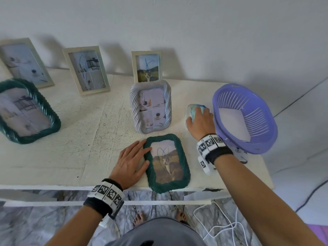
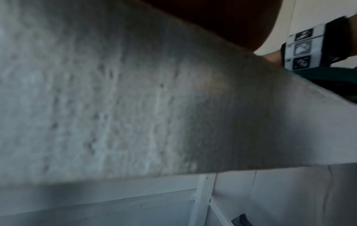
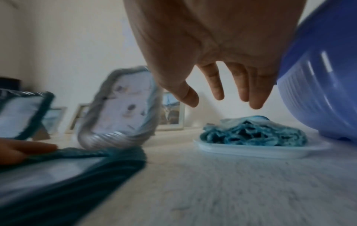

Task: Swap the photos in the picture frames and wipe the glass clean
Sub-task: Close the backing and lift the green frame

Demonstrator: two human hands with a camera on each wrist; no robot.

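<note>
Bare fingers first: my right hand (image 3: 212, 64) hangs spread and loose just above the crumpled blue cloth (image 3: 253, 131), holding nothing; in the right wrist view there is a clear gap between fingertips and cloth, while the head view makes them look nearly touching. That cloth sits on a small white plate (image 3: 260, 150), at about 1 o'clock from the flat frame. My left hand (image 1: 131, 162) lies flat and open, fingers straight, pressing the left edge of the dark green frame (image 1: 166, 162), which lies face up at the near edge of the white table (image 1: 79, 139). Its glass shows a blue scribble over a landscape photo. At 12 o'clock from it a grey ridged frame (image 1: 150, 105) stands upright; behind that, a small pale frame (image 1: 147, 66) leans near the wall, also scribbled. Two more pale frames (image 1: 87, 70) stand at 10 to 11 o'clock, and a second green frame (image 1: 26, 110) at 9. A purple basket (image 1: 246, 119) sits at 2 o'clock, just beside the plate. Judgement: wiping of this frame has not begun, marks remain on several glasses, and I cannot tell which photos are swapped. Plenty left.
</note>
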